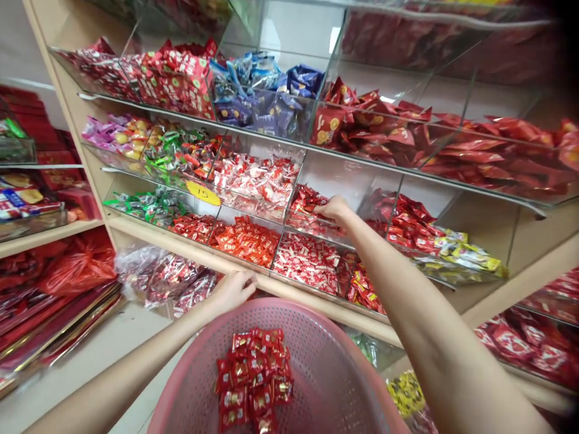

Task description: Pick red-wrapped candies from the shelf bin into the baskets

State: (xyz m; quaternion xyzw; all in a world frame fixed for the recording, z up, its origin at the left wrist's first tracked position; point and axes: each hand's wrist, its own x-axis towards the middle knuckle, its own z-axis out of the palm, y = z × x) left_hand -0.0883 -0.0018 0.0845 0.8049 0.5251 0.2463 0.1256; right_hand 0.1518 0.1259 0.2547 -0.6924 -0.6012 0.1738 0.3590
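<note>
and here we are at the sweet shelf, looking down along both our arms. our right hand (pixel 333 210) is stretched well forward into a clear bin (pixel 348 175) on the shelf, palm down on the small red sweets (pixel 305 211) heaped there. its fingers (pixel 322 211) curl down into the pile, tips touching the wrappers, but we cannot tell whether they have closed on any piece. our left hand (pixel 234 289) is much nearer to us, its fingers clenched over the far rim of the pink basket (pixel 325 361), gripping it just below the wooden shelf edge (pixel 312 301). the basket is round, perforated, low in the middle of our view, and inside it a loose heap of red wrapped candies (pixel 253 371) lies toward the left side of the bottom. around the right hand: just below its bin, a compartment of red and white sweets (pixel 307 260); beside that to the left, orange-red packets (pixel 246 240); to the right, yellow-green packets (pixel 465 256) lying at the front of a bin. a yellow oval tag (pixel 203 193) sticks on the clear front to the left. up on the top row, blue packets (pixel 266 99) sit between bins of red ones. left of the left hand, a clear bag of shiny sweets (pixel 158 277) rests on the lower ledge, and further left a red plastic bag (pixel 76 265).
</note>
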